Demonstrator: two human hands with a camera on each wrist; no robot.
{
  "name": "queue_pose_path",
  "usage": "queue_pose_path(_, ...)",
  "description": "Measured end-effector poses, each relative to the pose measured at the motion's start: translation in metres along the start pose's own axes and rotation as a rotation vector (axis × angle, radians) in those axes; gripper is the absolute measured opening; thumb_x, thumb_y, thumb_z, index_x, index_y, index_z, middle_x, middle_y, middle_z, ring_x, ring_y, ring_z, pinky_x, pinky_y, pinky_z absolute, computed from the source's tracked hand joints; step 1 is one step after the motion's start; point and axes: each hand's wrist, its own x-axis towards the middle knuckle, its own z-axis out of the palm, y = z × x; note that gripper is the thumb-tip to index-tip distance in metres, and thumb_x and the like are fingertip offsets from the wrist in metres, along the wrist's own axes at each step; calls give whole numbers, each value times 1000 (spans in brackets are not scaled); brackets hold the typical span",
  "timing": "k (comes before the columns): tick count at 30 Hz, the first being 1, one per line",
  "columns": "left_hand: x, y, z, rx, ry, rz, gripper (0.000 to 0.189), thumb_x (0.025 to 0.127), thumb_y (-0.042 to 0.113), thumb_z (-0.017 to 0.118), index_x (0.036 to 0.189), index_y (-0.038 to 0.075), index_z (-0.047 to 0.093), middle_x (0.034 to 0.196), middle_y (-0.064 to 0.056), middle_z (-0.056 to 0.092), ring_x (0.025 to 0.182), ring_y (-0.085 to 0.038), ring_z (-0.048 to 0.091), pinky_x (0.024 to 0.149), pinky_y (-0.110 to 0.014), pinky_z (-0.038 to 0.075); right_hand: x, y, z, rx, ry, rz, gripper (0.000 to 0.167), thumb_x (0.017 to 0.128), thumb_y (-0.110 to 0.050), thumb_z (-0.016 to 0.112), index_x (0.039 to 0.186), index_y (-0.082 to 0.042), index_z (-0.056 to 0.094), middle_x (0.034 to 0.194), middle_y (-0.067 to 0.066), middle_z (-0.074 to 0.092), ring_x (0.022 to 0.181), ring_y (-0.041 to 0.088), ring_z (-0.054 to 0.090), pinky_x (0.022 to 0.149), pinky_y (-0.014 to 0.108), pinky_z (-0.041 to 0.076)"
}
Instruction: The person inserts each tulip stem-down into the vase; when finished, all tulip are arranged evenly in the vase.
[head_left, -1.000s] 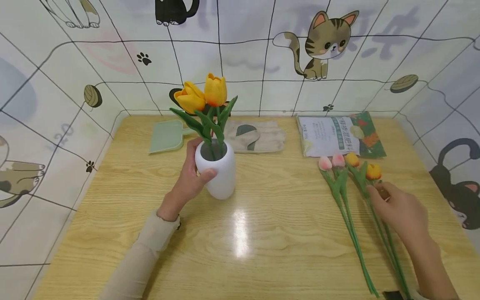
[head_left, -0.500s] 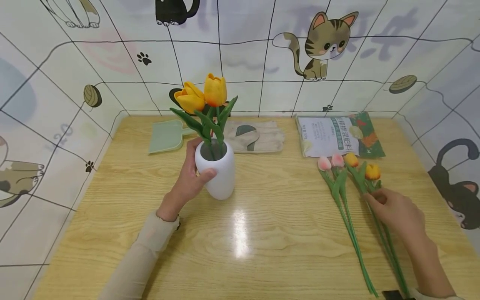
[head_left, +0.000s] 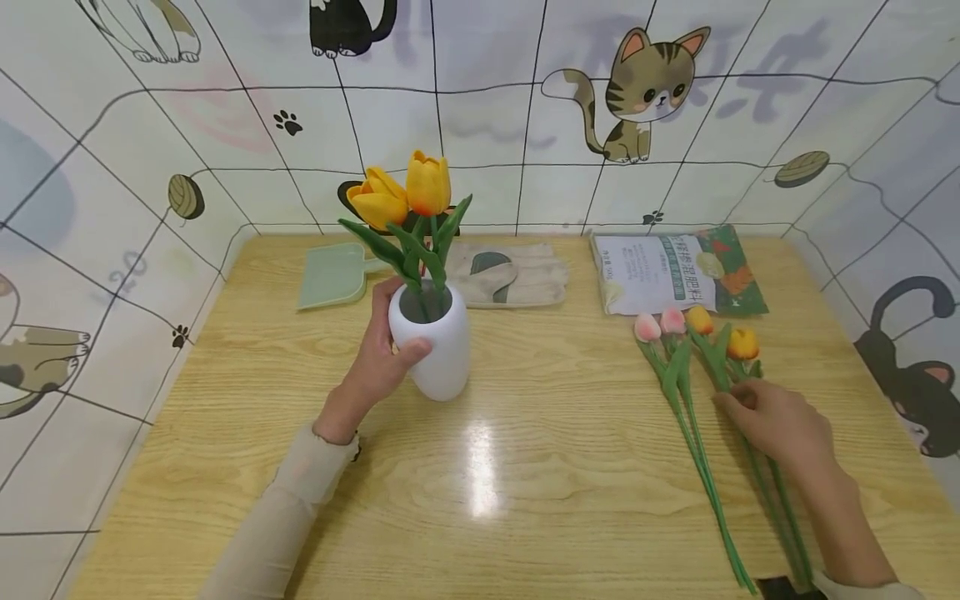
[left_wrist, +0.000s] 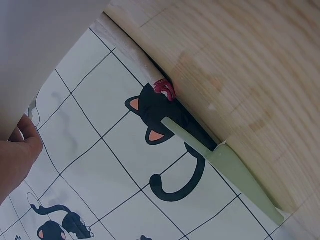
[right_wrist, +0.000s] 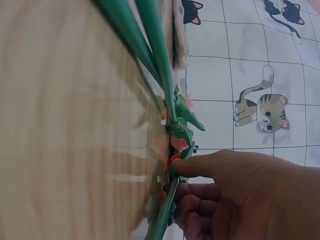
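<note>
My left hand (head_left: 375,350) grips the white vase (head_left: 442,367) around its side, thumb across the front. Two yellow tulips (head_left: 429,185) with green leaves stand in the vase. In the left wrist view, the vase (left_wrist: 45,45) fills the upper left corner. On the right, my right hand (head_left: 783,425) pinches the stem of a yellow-orange tulip (head_left: 699,321) between thumb and fingers, just below its leaves. A second yellow-orange tulip (head_left: 742,343) lies beside it, its stem partly hidden by the hand. The right wrist view shows thumb and forefinger at a green stem (right_wrist: 162,215).
Two pink tulips (head_left: 673,321) lie left of the right hand. Behind them is a printed fertilizer bag (head_left: 660,275). Work gloves (head_left: 517,275) and a pale green dustpan-shaped scoop (head_left: 333,275) lie along the back. A cat-patterned cloth (head_left: 487,125) surrounds the wooden table (head_left: 570,483).
My right hand has shifted slightly left and toward me, onto the left yellow-orange tulip's stem, whose lower part is now blurred. My left hand and the vase have stayed in place.
</note>
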Motion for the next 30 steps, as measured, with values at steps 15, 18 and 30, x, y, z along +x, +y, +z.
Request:
queue_pose_path(15, -1, -2, -1, 1, -5, -10, 105, 75, 78, 66, 142, 9, 23, 135, -10, 45, 118, -18, 48, 99, -56, 39, 0, -5, -1, 15, 81, 31, 58, 99, -50, 49, 115, 3, 65, 100, 26, 70, 74, 32, 64, 53, 37, 37)
queue_pose_path(18, -1, -2, -1, 3, -2, -11, 105, 75, 78, 66, 142, 9, 23, 135, -8, 46, 118, -18, 48, 99, -56, 39, -2, -4, -3, 24, 97, 32, 56, 99, -48, 49, 115, 4, 64, 106, 28, 69, 81, 38, 65, 55, 39, 38)
queue_pose_path(30, 0, 0, -1, 12, -3, -17, 105, 74, 79, 66, 140, 9, 24, 136, -16, 44, 118, -21, 48, 99, -57, 39, -3, -15, -10, 39, 234, 8, 47, 98, -44, 51, 111, -1, 65, 104, 25, 70, 76, 34, 66, 54, 35, 37)
